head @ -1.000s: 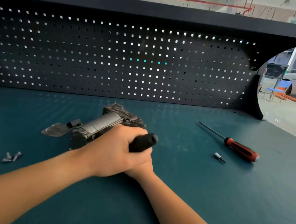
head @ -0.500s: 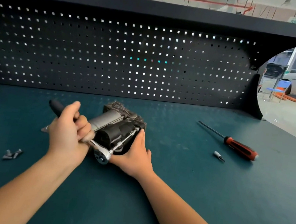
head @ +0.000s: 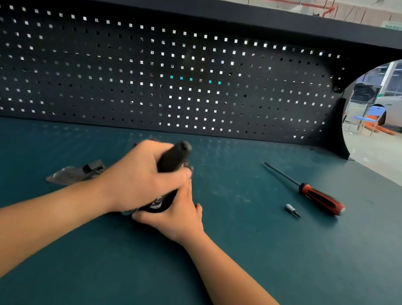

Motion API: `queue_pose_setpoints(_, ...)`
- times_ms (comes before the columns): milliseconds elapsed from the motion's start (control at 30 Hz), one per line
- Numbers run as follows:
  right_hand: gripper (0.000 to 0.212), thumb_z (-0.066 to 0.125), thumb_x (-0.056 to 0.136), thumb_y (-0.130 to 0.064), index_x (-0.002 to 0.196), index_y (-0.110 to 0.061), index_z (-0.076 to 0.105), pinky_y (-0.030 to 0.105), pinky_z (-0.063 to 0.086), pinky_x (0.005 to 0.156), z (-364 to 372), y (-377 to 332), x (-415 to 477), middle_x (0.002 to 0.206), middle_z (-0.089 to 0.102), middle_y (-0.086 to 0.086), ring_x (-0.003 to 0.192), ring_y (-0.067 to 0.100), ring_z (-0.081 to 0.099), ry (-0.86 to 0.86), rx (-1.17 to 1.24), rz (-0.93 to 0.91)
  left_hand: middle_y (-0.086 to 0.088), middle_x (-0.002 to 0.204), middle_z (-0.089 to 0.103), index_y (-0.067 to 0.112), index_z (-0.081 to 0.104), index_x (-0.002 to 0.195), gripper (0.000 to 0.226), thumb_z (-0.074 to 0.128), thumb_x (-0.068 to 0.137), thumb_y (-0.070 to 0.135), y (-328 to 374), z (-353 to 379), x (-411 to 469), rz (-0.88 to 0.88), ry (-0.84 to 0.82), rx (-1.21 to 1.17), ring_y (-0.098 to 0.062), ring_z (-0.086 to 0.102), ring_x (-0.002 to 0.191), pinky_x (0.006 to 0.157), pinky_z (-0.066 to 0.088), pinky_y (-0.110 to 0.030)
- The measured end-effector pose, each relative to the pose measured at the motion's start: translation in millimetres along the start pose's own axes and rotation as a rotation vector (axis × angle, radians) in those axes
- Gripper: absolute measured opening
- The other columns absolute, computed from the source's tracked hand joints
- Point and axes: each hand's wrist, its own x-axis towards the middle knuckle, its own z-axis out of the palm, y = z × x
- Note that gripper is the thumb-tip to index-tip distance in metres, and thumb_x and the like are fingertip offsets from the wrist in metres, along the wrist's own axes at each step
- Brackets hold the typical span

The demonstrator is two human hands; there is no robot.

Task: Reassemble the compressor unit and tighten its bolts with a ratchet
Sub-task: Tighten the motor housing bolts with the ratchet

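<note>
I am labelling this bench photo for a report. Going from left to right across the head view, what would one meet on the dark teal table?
Grey metal compressor unit's flat tab → left hand gripping the black ratchet handle → right hand → small silver bit → red-and-black screwdriver handle.
</note>
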Motion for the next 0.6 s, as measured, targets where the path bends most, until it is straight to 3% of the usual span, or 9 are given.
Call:
queue_pose_setpoints(100, 0.138, 0.075, 0.05, -0.068, 0.149, -0.023, -0.01, 0.05, 0.009, 0.116, -0.1, 2.1, -0.2, 0.159, 0.001, -0.007, 0.144, 0.008, 0.013, -0.008, -0.012, 0.001, 0.009, 0.038, 0.038, 0.013, 0.042, 0.052, 0.033, 0.062, 0.078, 0.016, -5.1, -6.6, -6.4, 0.0, 0.033, -0.049, -0.001, 0.033, 0.034, 0.04, 0.029, -0.011)
queue_pose_setpoints(200, 0.143, 0.075, 0.05, -0.071, 0.148, -0.02, -0.016, 0.05, 0.001, 0.117, -2.9, 6.5, 2.8, 0.158, -0.008, -0.01, 0.145, 0.009, 0.003, -0.042, -0.016, -0.001, 0.01, 0.037, 0.03, 0.023, 0.04, 0.048, 0.04, 0.06, 0.082, 0.018, -21.7, -17.8, -9.6, -0.137, 0.283, -0.46, -0.006, 0.023, 0.03, 0.036, 0.021, -0.013)
queue_pose_setpoints(300, 0.144, 0.078, 0.05, -0.069, 0.148, -0.021, -0.016, 0.05, 0.0, 0.117, -9.5, 9.7, 6.1, 0.158, -0.01, -0.008, 0.146, 0.01, -0.003, -0.07, 0.01, -0.018, 0.011, 0.037, 0.024, 0.02, 0.031, 0.06, 0.039, 0.047, 0.095, 0.022, -42.1, -27.4, -9.5, -0.319, 0.588, -0.781, -0.003, 0.018, 0.029, 0.032, 0.016, -0.014)
queue_pose_setpoints(400, 0.149, 0.077, 0.047, -0.071, 0.146, -0.022, -0.023, 0.049, -0.006, 0.115, -12.8, 13.6, 10.1, 0.158, -0.016, -0.005, 0.145, 0.01, -0.011, -0.094, -0.011, 0.0, 0.01, 0.036, 0.022, 0.021, 0.032, 0.062, 0.037, 0.044, 0.096, 0.03, -58.3, -30.4, -14.8, -0.497, 0.747, -1.119, -0.007, 0.019, 0.027, 0.03, 0.015, -0.015)
queue_pose_setpoints(500, 0.152, 0.08, 0.047, -0.067, 0.144, -0.021, -0.028, 0.049, -0.007, 0.114, -14.0, 13.2, 14.8, 0.158, -0.017, -0.002, 0.145, 0.012, -0.012, -0.118, -0.004, 0.019, 0.009, 0.035, 0.022, 0.021, 0.032, 0.062, 0.037, 0.043, 0.096, 0.031, -69.4, -31.6, -19.8, -0.574, 0.766, -1.307, -0.009, 0.022, 0.026, 0.029, 0.018, -0.016)
queue_pose_setpoints(600, 0.152, 0.084, 0.051, -0.058, 0.141, -0.021, -0.033, 0.048, -0.007, 0.114, -17.8, 13.0, 18.6, 0.157, -0.02, -0.002, 0.145, 0.013, -0.014, -0.155, 0.044, -0.007, 0.01, 0.037, 0.022, 0.021, 0.033, 0.061, 0.038, 0.042, 0.096, 0.031, -67.5, -34.4, -14.5, -0.513, 0.661, -1.208, -0.007, 0.02, 0.025, 0.029, 0.015, -0.015)
